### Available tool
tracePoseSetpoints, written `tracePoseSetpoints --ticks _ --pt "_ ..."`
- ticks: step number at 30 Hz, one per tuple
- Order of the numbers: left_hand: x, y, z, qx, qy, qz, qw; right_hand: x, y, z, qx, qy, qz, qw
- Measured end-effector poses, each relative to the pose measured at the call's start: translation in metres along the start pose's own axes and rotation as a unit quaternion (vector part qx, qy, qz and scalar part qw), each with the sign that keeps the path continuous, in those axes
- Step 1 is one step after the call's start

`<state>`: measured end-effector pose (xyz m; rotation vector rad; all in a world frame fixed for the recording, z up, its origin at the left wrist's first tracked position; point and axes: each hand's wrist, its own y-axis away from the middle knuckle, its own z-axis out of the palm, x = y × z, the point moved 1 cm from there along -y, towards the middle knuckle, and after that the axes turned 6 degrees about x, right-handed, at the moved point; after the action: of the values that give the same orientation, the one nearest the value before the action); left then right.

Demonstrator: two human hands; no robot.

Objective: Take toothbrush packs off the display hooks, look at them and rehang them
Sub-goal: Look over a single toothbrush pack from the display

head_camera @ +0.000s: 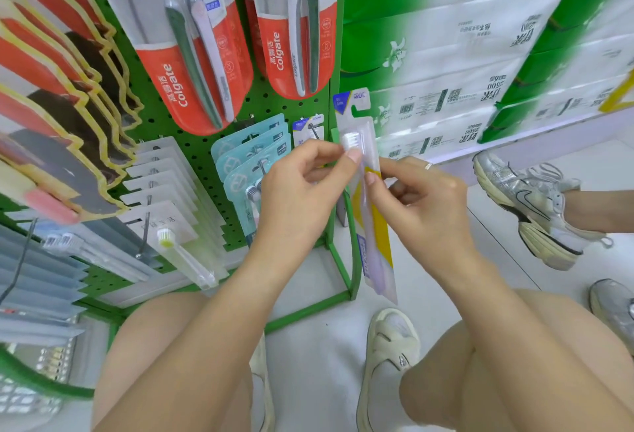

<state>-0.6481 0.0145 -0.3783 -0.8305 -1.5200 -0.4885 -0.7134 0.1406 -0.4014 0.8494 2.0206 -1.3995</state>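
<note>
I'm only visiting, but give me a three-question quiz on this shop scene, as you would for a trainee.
1. True or false: the toothbrush pack is hanging on a hook.
2. Which hand pinches the pack near the bristles: A) left hand B) right hand?
3. Fill in: the pegboard behind the hanging packs is coloured ____.

Key: 1 false, both hands hold it off the rack; 2 A; 3 green.

Between the hands, the toothbrush pack (372,212) is clear glossy plastic (card backing). Behind them, the pegboard (202,143) looks painted metal.
</note>
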Motion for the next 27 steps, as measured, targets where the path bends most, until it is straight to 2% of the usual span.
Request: tracePoseSetpoints --ticks 2,5,9,12,16,20,23,25,27 --pt "0.000 0.000 0.000 -0.018 -0.002 -0.009 1.000 -0.001 -0.001 -0.001 -0.002 -0.019 0.031 0.999" --pt "-0.003 -0.001 -0.001 -0.070 -0.011 -0.075 0.995 -0.001 -0.008 -0.007 0.014 -0.062 0.134 0.989" --pt "-0.007 0.000 -0.001 -0.206 -0.045 -0.165 0.963 0.003 -0.022 -0.019 0.076 -0.185 0.257 0.945" --pt "-0.007 0.002 -0.001 -0.246 -0.015 -0.198 0.949 0.002 -0.025 -0.021 0.094 -0.236 0.307 0.917" --pt "-0.005 0.000 -0.004 -0.215 0.028 -0.193 0.957 0.003 -0.024 -0.021 0.070 -0.257 0.347 0.899" --pt "-0.002 -0.001 -0.004 -0.184 0.076 -0.194 0.961 0.003 -0.022 -0.017 -0.010 -0.250 0.349 0.903" --pt "0.000 0.000 -0.004 -0.172 0.095 -0.190 0.962 0.002 -0.022 -0.014 -0.038 -0.248 0.346 0.904" --pt "-0.002 0.000 -0.003 -0.150 0.074 -0.164 0.972 0.001 -0.022 -0.015 -0.037 -0.253 0.343 0.904" --pt "-0.007 0.000 -0.001 -0.108 -0.020 -0.087 0.990 0.002 -0.021 -0.016 -0.025 -0.248 0.344 0.906"
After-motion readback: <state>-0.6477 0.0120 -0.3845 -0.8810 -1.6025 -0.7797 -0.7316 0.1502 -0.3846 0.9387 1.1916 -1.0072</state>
